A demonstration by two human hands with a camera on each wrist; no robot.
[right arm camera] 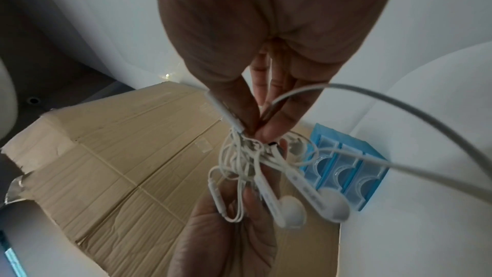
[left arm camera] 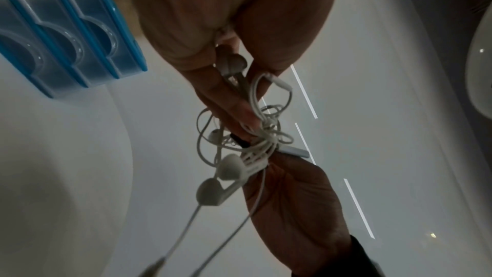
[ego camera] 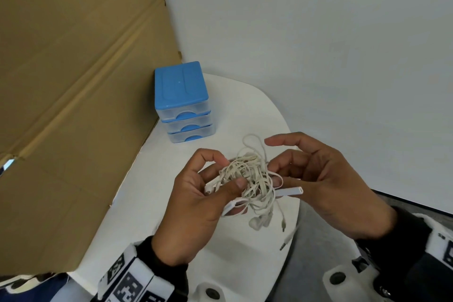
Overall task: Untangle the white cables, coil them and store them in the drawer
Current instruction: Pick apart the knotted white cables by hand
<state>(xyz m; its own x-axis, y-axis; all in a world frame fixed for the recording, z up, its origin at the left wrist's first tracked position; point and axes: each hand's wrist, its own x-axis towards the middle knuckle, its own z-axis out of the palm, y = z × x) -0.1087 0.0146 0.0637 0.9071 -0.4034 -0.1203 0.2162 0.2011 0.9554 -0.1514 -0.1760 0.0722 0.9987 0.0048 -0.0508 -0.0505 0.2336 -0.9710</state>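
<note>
At the centre of the head view, a tangled bundle of white earphone cables (ego camera: 250,179) is held in the air between both hands, above the near edge of a white table (ego camera: 235,110). The left hand (ego camera: 196,203) grips the left side of the tangle, its thumb pressed across the strands and its fingers curled behind them. The right hand (ego camera: 326,179) pinches the right side of the bundle with thumb and middle fingers, while its index finger stretches out above the loops, touching nothing. Two earbuds (ego camera: 259,222) and thin plug ends hang below the knot, toward the lower middle of the frame. A flat white connector (ego camera: 290,191) sticks out to the right beside the right palm. Above and to the left of the hands, a small blue three-drawer organizer (ego camera: 182,103) stands on the table with all its drawers closed, well apart from the cables. A large cardboard sheet (ego camera: 73,81) fills the left of the frame, just beside the organizer.
</note>
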